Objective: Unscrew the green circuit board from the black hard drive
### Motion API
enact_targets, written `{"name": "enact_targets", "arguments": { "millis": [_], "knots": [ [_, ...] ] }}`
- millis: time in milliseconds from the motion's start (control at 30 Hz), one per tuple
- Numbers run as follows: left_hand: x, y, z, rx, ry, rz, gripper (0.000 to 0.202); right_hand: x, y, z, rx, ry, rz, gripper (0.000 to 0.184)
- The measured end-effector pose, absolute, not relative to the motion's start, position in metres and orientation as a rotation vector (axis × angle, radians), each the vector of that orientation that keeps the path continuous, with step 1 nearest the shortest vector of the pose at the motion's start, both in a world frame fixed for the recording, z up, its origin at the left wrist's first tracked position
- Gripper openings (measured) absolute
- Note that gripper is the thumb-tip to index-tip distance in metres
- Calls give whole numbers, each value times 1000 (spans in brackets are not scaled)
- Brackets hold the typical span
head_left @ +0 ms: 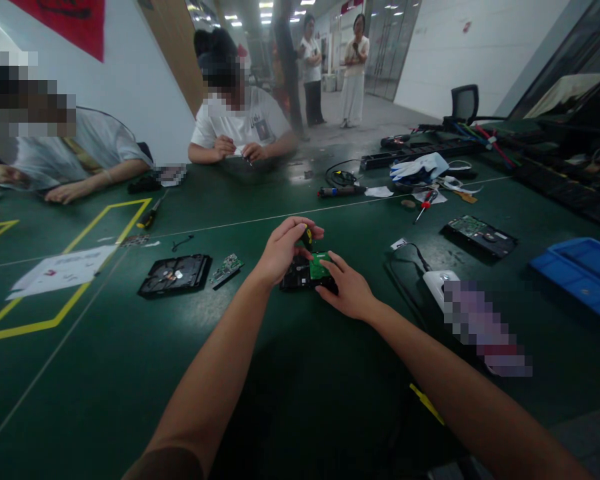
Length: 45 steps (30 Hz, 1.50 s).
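A black hard drive with a green circuit board (320, 265) on its upper face lies on the dark green table in front of me. My left hand (285, 250) is closed around the yellow-and-black handle of a screwdriver (307, 237), held upright over the drive; its tip is hidden. On the drive's right side, my right hand (347, 287) rests with fingers spread, thumb and fingertips touching its edge and board. Left of these, an opened hard drive (175, 275) lies beside a loose circuit board (227, 268).
A blue tray (580, 273) and another hard drive (480, 237) are at right. Nearer me lies a white cabled device (440, 277). Farther back are a red screwdriver (425, 205) and gloves (420, 167). A yellow-black screwdriver (150, 215) and paper (63, 270) lie left. Two people sit opposite.
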<state>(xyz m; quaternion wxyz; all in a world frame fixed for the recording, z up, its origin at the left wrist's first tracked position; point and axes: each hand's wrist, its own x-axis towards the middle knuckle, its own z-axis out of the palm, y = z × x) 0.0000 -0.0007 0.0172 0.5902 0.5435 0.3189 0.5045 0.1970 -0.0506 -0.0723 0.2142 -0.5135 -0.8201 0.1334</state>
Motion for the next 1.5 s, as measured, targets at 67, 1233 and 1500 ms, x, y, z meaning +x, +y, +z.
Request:
{"name": "enact_targets", "arguments": {
  "millis": [67,1233,1500],
  "knots": [
    [-1,-1,18,1259,740,1180,22,197,-51,-73,-1419,-2275,369,65],
    [-1,1,15,1589,848,1187,28,197,-51,-73,-1437,-2270,376,66],
    [-2,5,12,1388,769,1183,26,198,-51,-73,-1425,-2273,382,65]
  ]
}}
